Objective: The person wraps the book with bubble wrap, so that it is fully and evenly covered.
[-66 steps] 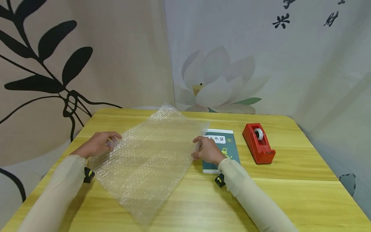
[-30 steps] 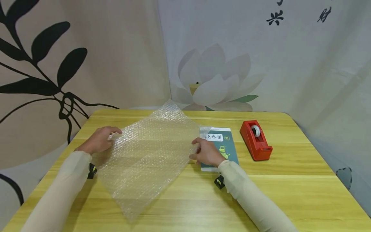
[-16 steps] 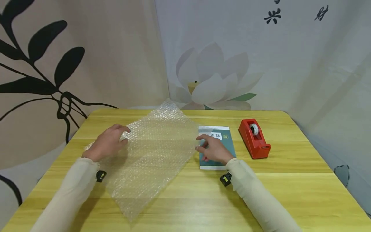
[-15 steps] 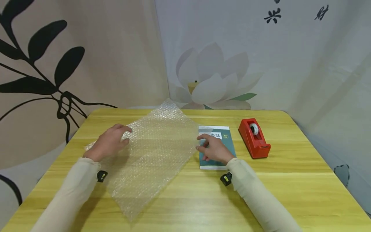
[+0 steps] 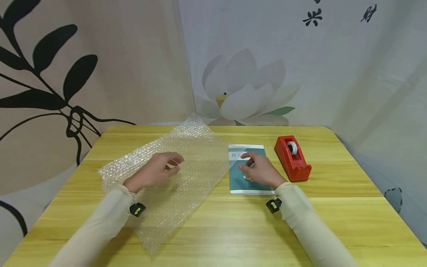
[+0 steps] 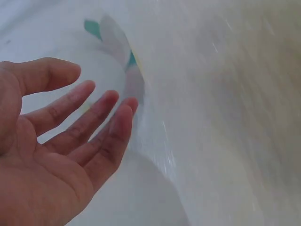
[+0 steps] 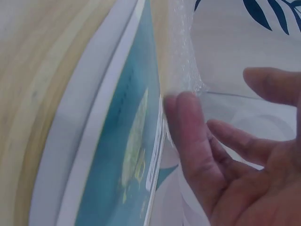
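A clear sheet of bubble wrap point(image 5: 200, 178) lies turned diamond-wise across the left and middle of the table. Above it hovers my left hand point(image 5: 155, 171), fingers loosely bent and holding nothing; the left wrist view shows the same hand point(image 6: 80, 136) with its palm and spread fingers bare. My right hand point(image 5: 261, 171) is over the green book point(image 5: 238, 183), partly covering its cover. In the right wrist view the book point(image 7: 117, 141) is close by the relaxed fingers point(image 7: 190, 127), but whether they touch it I cannot tell. One corner of the wrap overlaps the book's left edge.
A red tape dispenser point(image 5: 295, 163) with a roll of tape stands right of the book. The wooden table point(image 5: 333, 230) ends at a cloth backdrop point(image 5: 333, 74) printed with a lotus and dark leaves.
My left hand let go of the bubble wrap's left corner and moved right over the sheet. My right hand released its edge and shifted right over the book. The wrap now lies flat.
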Tool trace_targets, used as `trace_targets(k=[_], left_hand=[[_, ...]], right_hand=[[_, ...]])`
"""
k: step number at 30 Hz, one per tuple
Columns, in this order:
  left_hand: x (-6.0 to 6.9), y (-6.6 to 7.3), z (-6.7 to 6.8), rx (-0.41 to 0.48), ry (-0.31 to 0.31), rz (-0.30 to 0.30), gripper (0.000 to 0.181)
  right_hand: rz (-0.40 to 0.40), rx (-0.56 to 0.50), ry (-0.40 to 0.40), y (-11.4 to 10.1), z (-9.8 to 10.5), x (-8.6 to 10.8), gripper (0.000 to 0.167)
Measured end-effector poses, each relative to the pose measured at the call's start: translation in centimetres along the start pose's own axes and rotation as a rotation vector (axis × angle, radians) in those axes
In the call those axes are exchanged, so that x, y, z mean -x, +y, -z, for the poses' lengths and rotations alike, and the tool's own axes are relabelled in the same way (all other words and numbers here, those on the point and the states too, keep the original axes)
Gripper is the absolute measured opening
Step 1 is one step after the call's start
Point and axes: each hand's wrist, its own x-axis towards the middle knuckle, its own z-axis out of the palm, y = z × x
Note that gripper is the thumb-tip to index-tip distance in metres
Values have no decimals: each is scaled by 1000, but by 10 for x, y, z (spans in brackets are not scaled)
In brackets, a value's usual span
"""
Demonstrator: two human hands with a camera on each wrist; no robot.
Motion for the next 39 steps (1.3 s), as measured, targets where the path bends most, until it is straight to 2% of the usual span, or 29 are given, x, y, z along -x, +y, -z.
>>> trace_targets(k=[5,9,16,23,27,33,39], left_hand=[[-9,19,-15,152,-64,-21,28],[-17,30,-31,254,-111,-38,29],[-34,53,-55,346,-194,-44,34],[-44,70,-72,349,-237,-102,32],[-47,76,-77,354,-287,-99,34],[-51,89,-85,287,-349,-52,41],[-55,103,-95,178,-372,-50,47]], right_hand=[[32,89,61,6,8,6,49],[28,117,79,13,14,12,52],[14,143,123,28,25,23,58],[-23,115,133,38,30,32,61],[-34,109,133,40,31,36,62],[-72,133,139,47,32,38,63],[-101,152,127,52,29,36,64]])
